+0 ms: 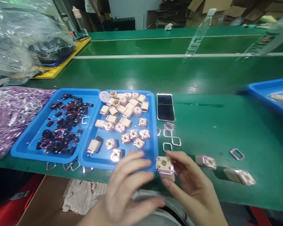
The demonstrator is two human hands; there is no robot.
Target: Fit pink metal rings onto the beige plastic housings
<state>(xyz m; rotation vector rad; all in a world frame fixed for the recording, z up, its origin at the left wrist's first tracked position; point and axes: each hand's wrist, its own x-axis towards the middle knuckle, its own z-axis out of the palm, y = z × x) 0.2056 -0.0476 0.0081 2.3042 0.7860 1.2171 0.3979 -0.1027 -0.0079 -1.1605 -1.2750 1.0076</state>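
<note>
Between the thumb and fingers of my right hand (191, 185) is a beige plastic housing (164, 164) with a shiny pink frame around its top end. My left hand (129, 185), slightly blurred, is apart from it with fingers spread, over the front edge of a blue tray (155, 125). That tray holds many beige housings, several with pink frames on them. Right of my right hand, a framed housing (208, 162) and another framed housing (246, 177) lie on the green table. A loose pink frame (237, 154) lies behind them, and silver frames (176, 141) lie beyond the held housing.
A second blue tray (19, 149) holds black wired parts (61, 131). Left of it is a bag of pink frames (11, 116). A phone (165, 107) lies behind the loose frames. Another blue tray (269, 86) is at far right. Plastic bottles (200, 33) stand farther back.
</note>
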